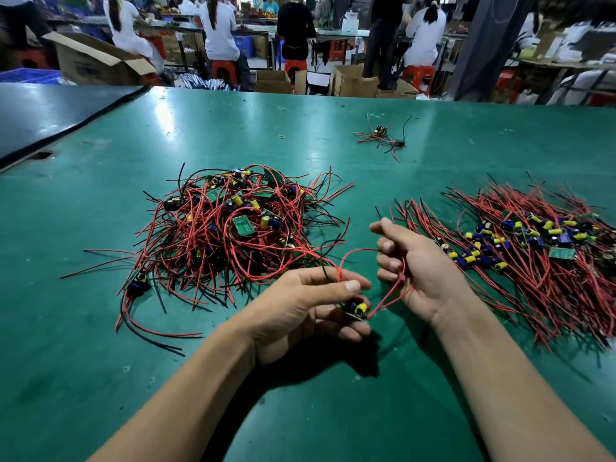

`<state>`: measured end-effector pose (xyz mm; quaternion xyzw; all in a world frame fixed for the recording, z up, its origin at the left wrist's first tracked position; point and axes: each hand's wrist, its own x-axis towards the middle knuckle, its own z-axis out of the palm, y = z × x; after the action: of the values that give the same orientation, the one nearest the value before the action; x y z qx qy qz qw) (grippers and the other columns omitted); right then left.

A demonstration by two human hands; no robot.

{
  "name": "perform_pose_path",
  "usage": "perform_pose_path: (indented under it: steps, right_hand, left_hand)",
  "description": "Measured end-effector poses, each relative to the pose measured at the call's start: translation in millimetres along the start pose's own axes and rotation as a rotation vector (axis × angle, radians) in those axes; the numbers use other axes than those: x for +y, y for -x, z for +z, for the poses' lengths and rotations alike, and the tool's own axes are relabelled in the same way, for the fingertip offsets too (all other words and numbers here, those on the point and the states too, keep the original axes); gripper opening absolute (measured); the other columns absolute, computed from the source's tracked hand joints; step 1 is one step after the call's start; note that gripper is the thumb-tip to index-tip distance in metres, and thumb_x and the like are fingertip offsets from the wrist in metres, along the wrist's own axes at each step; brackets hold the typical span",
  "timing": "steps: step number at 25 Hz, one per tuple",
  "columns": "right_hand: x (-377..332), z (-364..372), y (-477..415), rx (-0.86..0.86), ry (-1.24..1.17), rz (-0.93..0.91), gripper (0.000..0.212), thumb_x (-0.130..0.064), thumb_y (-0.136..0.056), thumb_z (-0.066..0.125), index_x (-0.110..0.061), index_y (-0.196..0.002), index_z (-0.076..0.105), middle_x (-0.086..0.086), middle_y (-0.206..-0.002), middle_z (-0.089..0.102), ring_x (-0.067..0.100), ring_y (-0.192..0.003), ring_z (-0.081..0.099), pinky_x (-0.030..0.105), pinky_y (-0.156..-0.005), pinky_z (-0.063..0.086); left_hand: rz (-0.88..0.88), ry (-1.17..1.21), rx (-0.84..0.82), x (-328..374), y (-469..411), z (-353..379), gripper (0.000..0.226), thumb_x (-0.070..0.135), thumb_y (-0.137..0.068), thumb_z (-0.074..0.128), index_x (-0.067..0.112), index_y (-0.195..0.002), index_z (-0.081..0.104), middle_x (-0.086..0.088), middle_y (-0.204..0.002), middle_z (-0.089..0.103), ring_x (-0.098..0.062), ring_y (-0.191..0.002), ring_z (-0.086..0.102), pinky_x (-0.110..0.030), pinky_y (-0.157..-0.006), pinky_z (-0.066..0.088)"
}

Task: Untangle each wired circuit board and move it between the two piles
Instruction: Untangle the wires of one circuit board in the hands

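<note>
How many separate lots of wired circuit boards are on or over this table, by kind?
Big piles: 2, the tangled pile and the laid-out pile
Small lots: 1, the stray cluster farther back
In hand: 1, the held board, pinched by the left hand, its red wire in the right hand
Total: 4

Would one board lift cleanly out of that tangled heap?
Probably not: in the tangled pile the wires loop through one another, so neighbours would likely drag along. They seem floppy: the red wire curls limply between left hand and right hand.
</note>
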<state>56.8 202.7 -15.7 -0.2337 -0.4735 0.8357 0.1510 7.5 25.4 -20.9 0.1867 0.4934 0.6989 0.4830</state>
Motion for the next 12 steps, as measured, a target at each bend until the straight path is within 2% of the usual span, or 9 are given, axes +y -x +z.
perform_pose_path:
  steps: [2,4,5,7,9,10,12]
  right_hand:
    - [4.3,2.8,-0.9,0.081,0.042,-0.001,0.021,-0.034,-0.100,0.057,-0.014,-0.094,0.060,-0.002,-0.065,0.049,0.006,-0.041,0.039,0.017,-0.037,0.033]
    - [6.4,5.4,1.5,0.122,0.081,-0.006,0.038,-0.050,-0.092,0.063,-0.013,-0.099,0.058,0.004,-0.080,0.055,0.012,-0.052,0.053,0.022,-0.042,0.046]
    - [5.6,6.0,3.8,0.098,0.140,0.006,0.050,-0.058,-0.084,0.066,-0.012,-0.102,0.057,0.007,-0.088,0.056,0.015,-0.058,0.058,0.026,-0.046,0.051]
    - [6.1,8.7,10.6,-0.126,0.297,0.078,0.068,-0.064,-0.067,0.078,-0.012,-0.107,0.061,0.010,-0.095,0.063,0.017,-0.066,0.065,0.031,-0.051,0.056]
    - [14.5,15.2,17.6,-0.340,0.408,0.092,0.059,-0.053,-0.068,0.082,-0.013,-0.109,0.067,0.007,-0.091,0.071,0.016,-0.069,0.067,0.030,-0.056,0.058]
    - [19.9,18.9,19.3,-0.344,0.444,0.047,0.050,-0.046,-0.073,0.081,-0.015,-0.111,0.069,0.004,-0.089,0.072,0.016,-0.068,0.067,0.029,-0.057,0.058]
    - [27.8,24.2,18.6,-0.245,0.446,-0.058,0.029,-0.028,-0.084,0.077,-0.016,-0.109,0.072,0.001,-0.084,0.074,0.015,-0.064,0.066,0.026,-0.056,0.057]
  left_hand:
    - [0.043,0.065,0.054,1.6,-2.8,-0.3,0.037,0.010,-0.078,0.067,0.010,-0.115,0.068,-0.016,-0.084,0.070,-0.029,-0.063,0.070,-0.028,-0.055,0.059]
    - [0.145,0.154,0.145,4.4,-7.7,-3.8,0.047,0.008,-0.080,0.064,0.012,-0.126,0.057,-0.017,-0.091,0.073,-0.030,-0.069,0.072,-0.030,-0.058,0.060]
    - [0.201,0.194,0.191,5.7,-10.2,-6.3,0.048,0.008,-0.082,0.062,0.012,-0.129,0.054,-0.016,-0.095,0.074,-0.030,-0.073,0.073,-0.031,-0.061,0.061]
    - [0.275,0.250,0.274,7.8,-13.1,-10.6,0.045,0.007,-0.088,0.059,0.014,-0.132,0.049,-0.013,-0.103,0.074,-0.026,-0.079,0.074,-0.032,-0.069,0.062]
    - [0.301,0.231,0.328,6.7,-15.1,-13.1,0.042,0.009,-0.094,0.056,0.018,-0.134,0.047,-0.009,-0.106,0.074,-0.023,-0.084,0.073,-0.033,-0.074,0.060]
    - [0.305,0.192,0.343,5.2,-15.7,-13.5,0.040,0.011,-0.096,0.055,0.019,-0.134,0.047,-0.007,-0.107,0.074,-0.024,-0.088,0.072,-0.035,-0.074,0.059]
    - [0.321,0.088,0.377,1.6,-17.7,-14.5,0.039,0.015,-0.096,0.057,0.021,-0.133,0.048,-0.004,-0.111,0.074,-0.024,-0.094,0.069,-0.037,-0.076,0.058]
